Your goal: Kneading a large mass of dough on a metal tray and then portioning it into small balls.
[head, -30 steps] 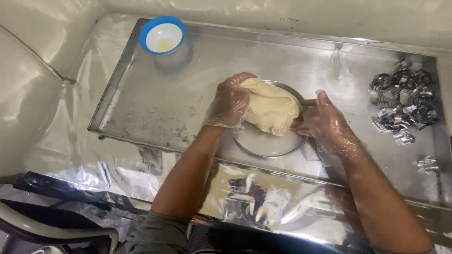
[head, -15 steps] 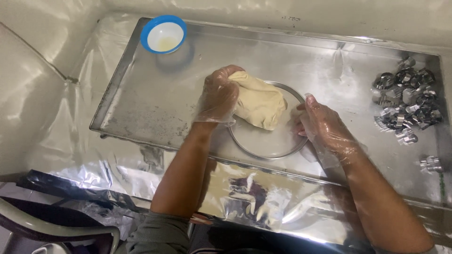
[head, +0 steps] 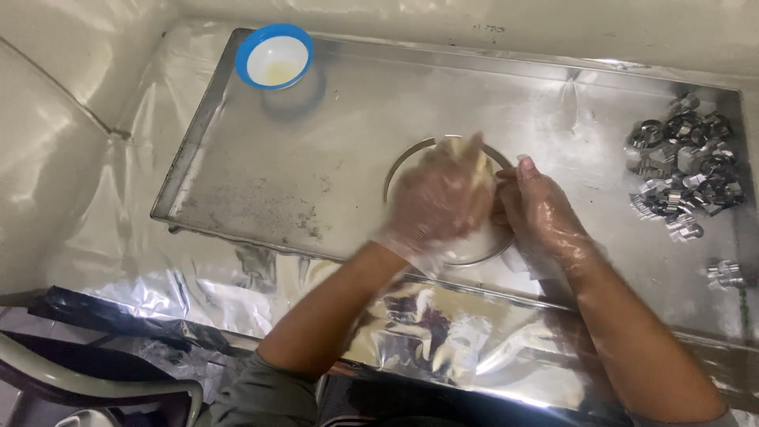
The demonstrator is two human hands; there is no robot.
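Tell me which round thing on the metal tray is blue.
The small bowl at the tray's far left corner: it has a blue rim and a white inside. The ring under the hands is bare metal.

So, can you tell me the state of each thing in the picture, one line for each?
Left hand: gloved, motion-blurred, pressing on top of the dough.
Right hand: gloved, at the dough's right side.
Dough: pale, mostly hidden under the hands, inside the ring.
Metal ring: lying flat on the tray.
Steel tray: smeared surface, lying flat.
Blue bowl: upright, nearly empty, a little yellowish liquid.
Small metal cutters: heaped loosely at the right.
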